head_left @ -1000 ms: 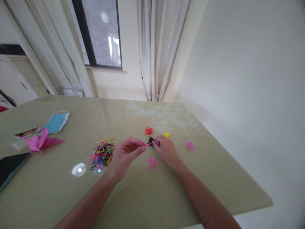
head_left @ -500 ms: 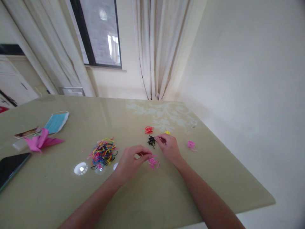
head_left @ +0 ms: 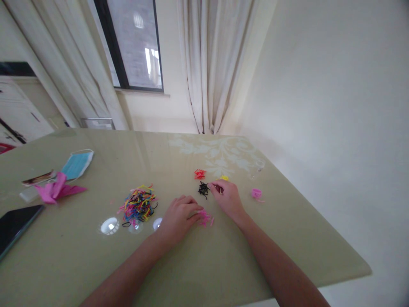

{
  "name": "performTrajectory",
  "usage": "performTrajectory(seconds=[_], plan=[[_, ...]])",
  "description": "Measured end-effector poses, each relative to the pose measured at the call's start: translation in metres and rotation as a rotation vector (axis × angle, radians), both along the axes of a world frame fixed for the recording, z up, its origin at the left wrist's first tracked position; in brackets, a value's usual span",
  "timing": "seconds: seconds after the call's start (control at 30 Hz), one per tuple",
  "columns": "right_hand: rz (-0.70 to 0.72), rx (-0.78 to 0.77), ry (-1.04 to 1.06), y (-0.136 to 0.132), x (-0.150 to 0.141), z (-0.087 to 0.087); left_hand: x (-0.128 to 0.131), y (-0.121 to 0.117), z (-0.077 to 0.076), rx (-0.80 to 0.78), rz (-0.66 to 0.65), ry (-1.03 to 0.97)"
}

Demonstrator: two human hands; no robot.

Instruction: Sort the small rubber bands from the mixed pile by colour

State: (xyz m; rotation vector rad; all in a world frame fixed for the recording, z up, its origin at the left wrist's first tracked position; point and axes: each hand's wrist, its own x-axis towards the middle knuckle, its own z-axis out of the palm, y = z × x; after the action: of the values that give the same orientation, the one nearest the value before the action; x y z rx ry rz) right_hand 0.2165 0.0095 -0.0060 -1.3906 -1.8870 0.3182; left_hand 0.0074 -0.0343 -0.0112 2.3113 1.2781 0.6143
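Note:
My left hand (head_left: 180, 219) has its fingertips down at the edge of a small pile of pink rubber bands (head_left: 206, 218). Its thumb and fingers are drawn together, and whatever lies between them is hidden. Thumb and forefinger of my right hand (head_left: 225, 196) are pinched beside a little heap of black rubber bands (head_left: 203, 189); I cannot make out what they hold. Just beyond that hand, partly covered by it, are yellow bands (head_left: 224, 177). Red bands (head_left: 200, 174) lie behind the black ones. Left of my left hand sits a larger mixed-colour pile of bands (head_left: 139, 204).
A pink band bundle (head_left: 256, 194) lies at the right. On the left are a dark phone (head_left: 19, 226), a pink folded paper piece (head_left: 57, 191) and a blue face mask (head_left: 76, 165). The table's right edge (head_left: 315, 210) slants past my right arm.
My left hand has lowered to the pink pile and its fingers have drawn together. My right hand has stayed almost still beside the black bands.

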Motion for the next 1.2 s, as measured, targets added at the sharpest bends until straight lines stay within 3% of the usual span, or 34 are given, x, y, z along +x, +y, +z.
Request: performTrajectory(seconds=[0.1,0.23,0.33,0.53,0.83,0.97,1.07,1.2], plan=[[-0.008,0.004,-0.001,-0.001,0.001,0.001,-0.014,0.006,0.007,0.022,0.109,0.016],[-0.013,0.005,0.01,-0.001,0.002,0.001,-0.047,0.013,0.019,0.127,0.353,0.386],[-0.009,0.019,0.024,-0.002,0.002,0.001,-0.065,0.014,0.025,0.118,0.448,0.567],[-0.025,0.043,0.046,-0.003,0.003,0.003,-0.068,0.013,0.027,0.101,0.491,0.697],[-0.024,0.053,0.063,-0.004,0.005,0.004,-0.071,0.016,0.024,0.09,0.522,0.654],[-0.027,0.067,0.064,-0.005,0.005,0.004,-0.07,0.021,0.023,0.124,0.532,0.43],[-0.022,0.069,0.096,-0.007,0.004,0.006,-0.06,0.023,0.027,0.03,0.466,-0.048],[0.056,0.031,0.19,-0.017,-0.001,0.014,-0.04,0.016,0.036,-0.154,0.273,-0.651]])
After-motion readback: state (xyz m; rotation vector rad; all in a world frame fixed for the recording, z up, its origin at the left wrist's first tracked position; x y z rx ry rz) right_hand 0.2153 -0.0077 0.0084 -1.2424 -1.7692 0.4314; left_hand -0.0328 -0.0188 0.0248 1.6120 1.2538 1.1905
